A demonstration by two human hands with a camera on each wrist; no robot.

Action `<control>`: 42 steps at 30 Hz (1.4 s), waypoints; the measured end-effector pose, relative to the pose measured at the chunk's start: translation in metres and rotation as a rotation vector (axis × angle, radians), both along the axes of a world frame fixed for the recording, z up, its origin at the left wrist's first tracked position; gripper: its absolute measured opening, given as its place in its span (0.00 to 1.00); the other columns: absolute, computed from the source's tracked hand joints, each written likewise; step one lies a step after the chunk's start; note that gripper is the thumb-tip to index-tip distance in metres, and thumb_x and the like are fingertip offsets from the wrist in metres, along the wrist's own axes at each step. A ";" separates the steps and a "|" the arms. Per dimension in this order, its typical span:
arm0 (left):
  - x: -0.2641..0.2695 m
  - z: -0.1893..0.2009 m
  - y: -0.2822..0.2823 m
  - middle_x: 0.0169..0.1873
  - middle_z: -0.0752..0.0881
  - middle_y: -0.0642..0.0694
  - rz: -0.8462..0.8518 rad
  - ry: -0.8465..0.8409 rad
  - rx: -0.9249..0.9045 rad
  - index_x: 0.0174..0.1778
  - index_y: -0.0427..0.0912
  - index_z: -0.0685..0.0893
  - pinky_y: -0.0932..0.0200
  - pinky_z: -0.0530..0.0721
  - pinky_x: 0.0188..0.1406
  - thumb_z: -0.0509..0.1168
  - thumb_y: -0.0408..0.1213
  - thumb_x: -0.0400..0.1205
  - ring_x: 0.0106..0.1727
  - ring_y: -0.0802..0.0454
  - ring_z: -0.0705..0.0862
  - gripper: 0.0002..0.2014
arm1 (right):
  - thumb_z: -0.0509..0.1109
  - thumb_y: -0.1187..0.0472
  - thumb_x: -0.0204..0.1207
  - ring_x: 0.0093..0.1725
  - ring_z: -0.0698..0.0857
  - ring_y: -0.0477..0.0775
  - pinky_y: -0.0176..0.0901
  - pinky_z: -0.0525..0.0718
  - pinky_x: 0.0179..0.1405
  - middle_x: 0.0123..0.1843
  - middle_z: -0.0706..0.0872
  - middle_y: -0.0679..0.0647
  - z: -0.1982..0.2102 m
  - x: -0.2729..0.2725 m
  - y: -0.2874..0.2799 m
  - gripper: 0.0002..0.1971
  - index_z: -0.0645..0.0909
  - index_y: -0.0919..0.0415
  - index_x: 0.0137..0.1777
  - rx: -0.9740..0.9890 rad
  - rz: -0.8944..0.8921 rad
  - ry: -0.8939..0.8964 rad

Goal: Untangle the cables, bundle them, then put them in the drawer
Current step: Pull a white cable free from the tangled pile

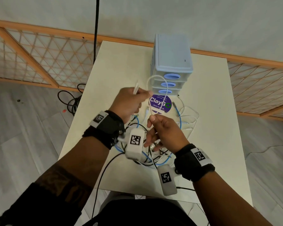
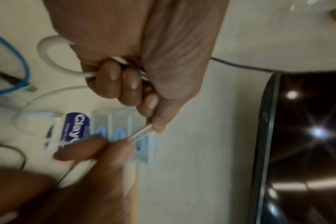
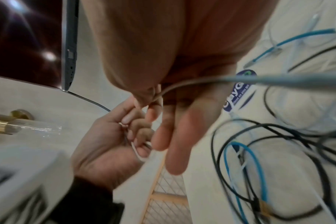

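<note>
Both hands are raised above the white table (image 1: 207, 160), working 1 white cable (image 1: 166, 86). The left hand (image 1: 129, 101) has its fingers curled tight around a bunched part of that cable, with a plug end sticking up past the knuckles; the left wrist view shows several turns of it clamped in the fist. The right hand (image 1: 165, 129) pinches the same cable between thumb and forefinger — its other fingers hang loosely extended. Between the 2 hands the cable arches up in a loop in front of the drawer unit (image 1: 172, 62).

That pale blue unit stands at the far side of the table with 3 drawers, all closed. Just in front of it lies a purple round sticker (image 1: 160, 102) reading "ClayGo".

The other cables lie on the table below and beside the hands — a blue cable (image 1: 180, 118), thin black cables (image 1: 137, 126) and more white ones (image 1: 190, 117), looped over each other in a tangle.
</note>
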State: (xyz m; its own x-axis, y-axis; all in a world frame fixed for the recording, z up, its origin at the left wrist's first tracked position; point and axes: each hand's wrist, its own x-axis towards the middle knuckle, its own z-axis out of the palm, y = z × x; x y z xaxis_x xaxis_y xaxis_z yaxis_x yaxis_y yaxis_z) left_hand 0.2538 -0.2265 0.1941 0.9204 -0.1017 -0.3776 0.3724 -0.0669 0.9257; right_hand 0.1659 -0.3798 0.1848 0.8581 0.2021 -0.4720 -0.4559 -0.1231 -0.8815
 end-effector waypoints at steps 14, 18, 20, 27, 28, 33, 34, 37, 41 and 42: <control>0.007 -0.018 0.002 0.29 0.79 0.49 0.057 0.027 0.140 0.55 0.34 0.91 0.61 0.70 0.23 0.66 0.41 0.89 0.21 0.56 0.71 0.13 | 0.61 0.52 0.90 0.50 0.86 0.51 0.43 0.82 0.50 0.47 0.88 0.51 -0.038 0.024 -0.016 0.14 0.88 0.46 0.49 -0.347 -0.036 -0.374; 0.022 -0.017 0.015 0.38 0.83 0.43 0.076 -0.138 0.270 0.56 0.34 0.88 0.54 0.82 0.31 0.53 0.48 0.95 0.31 0.47 0.80 0.24 | 0.63 0.51 0.88 0.54 0.86 0.49 0.42 0.80 0.54 0.55 0.91 0.47 -0.053 0.045 -0.025 0.12 0.89 0.41 0.53 -0.483 -0.060 -0.327; 0.027 -0.017 0.023 0.42 0.83 0.45 0.010 -0.222 0.447 0.56 0.37 0.89 0.50 0.83 0.46 0.50 0.51 0.95 0.41 0.42 0.84 0.26 | 0.64 0.53 0.87 0.46 0.87 0.51 0.34 0.80 0.47 0.45 0.92 0.45 -0.057 0.059 -0.026 0.11 0.90 0.46 0.54 -0.530 -0.051 -0.320; 0.027 -0.020 0.028 0.50 0.77 0.40 0.021 -0.423 0.872 0.61 0.31 0.78 0.50 0.71 0.42 0.52 0.46 0.95 0.43 0.38 0.78 0.20 | 0.61 0.60 0.88 0.35 0.82 0.42 0.09 0.67 0.38 0.40 0.85 0.43 -0.068 0.104 -0.012 0.13 0.89 0.57 0.52 -0.609 0.047 -0.291; 0.029 -0.018 0.028 0.48 0.81 0.41 0.050 -0.471 0.792 0.60 0.32 0.77 0.48 0.74 0.42 0.53 0.46 0.95 0.44 0.38 0.81 0.18 | 0.60 0.60 0.88 0.36 0.83 0.41 0.13 0.70 0.39 0.41 0.85 0.43 -0.070 0.109 -0.009 0.13 0.88 0.57 0.52 -0.600 0.048 -0.285; 0.035 -0.009 0.021 0.33 0.80 0.44 -0.040 -0.422 0.530 0.44 0.44 0.70 0.59 0.73 0.35 0.53 0.53 0.94 0.33 0.51 0.76 0.19 | 0.57 0.64 0.89 0.62 0.87 0.49 0.40 0.80 0.62 0.64 0.89 0.52 -0.072 0.146 0.010 0.21 0.74 0.57 0.80 -0.462 0.108 -0.245; 0.035 -0.009 0.020 0.33 0.77 0.46 -0.041 -0.380 0.472 0.43 0.44 0.69 0.59 0.74 0.37 0.52 0.55 0.94 0.32 0.54 0.75 0.20 | 0.57 0.65 0.90 0.71 0.82 0.49 0.40 0.77 0.70 0.75 0.82 0.52 -0.071 0.152 0.012 0.27 0.60 0.56 0.88 -0.448 0.162 -0.250; 0.038 -0.015 0.021 0.34 0.73 0.50 -0.038 -0.277 0.261 0.45 0.40 0.69 0.63 0.71 0.34 0.50 0.51 0.95 0.28 0.62 0.71 0.20 | 0.56 0.66 0.89 0.75 0.79 0.53 0.45 0.77 0.74 0.80 0.77 0.54 -0.076 0.170 0.012 0.33 0.46 0.56 0.90 -0.462 0.128 -0.185; 0.042 -0.025 0.025 0.31 0.70 0.55 -0.021 -0.144 0.057 0.45 0.41 0.69 0.66 0.64 0.26 0.51 0.47 0.96 0.27 0.59 0.65 0.17 | 0.58 0.60 0.87 0.64 0.86 0.64 0.50 0.84 0.62 0.62 0.88 0.62 -0.102 0.166 0.002 0.17 0.81 0.63 0.70 -0.959 0.284 -0.097; 0.043 -0.028 0.025 0.29 0.70 0.57 -0.025 -0.130 0.038 0.44 0.44 0.69 0.65 0.63 0.26 0.51 0.49 0.96 0.28 0.57 0.64 0.17 | 0.60 0.53 0.88 0.61 0.87 0.63 0.48 0.84 0.60 0.60 0.89 0.62 -0.112 0.160 0.002 0.19 0.83 0.64 0.67 -1.040 0.382 -0.021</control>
State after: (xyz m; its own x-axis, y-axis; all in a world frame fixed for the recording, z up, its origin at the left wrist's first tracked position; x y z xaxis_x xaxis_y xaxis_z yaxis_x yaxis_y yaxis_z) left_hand 0.2963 -0.2010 0.1664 0.9592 -0.1129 -0.2593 0.2472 -0.1108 0.9626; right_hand 0.3257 -0.3778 0.0728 0.8337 -0.0314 -0.5513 -0.2162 -0.9373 -0.2735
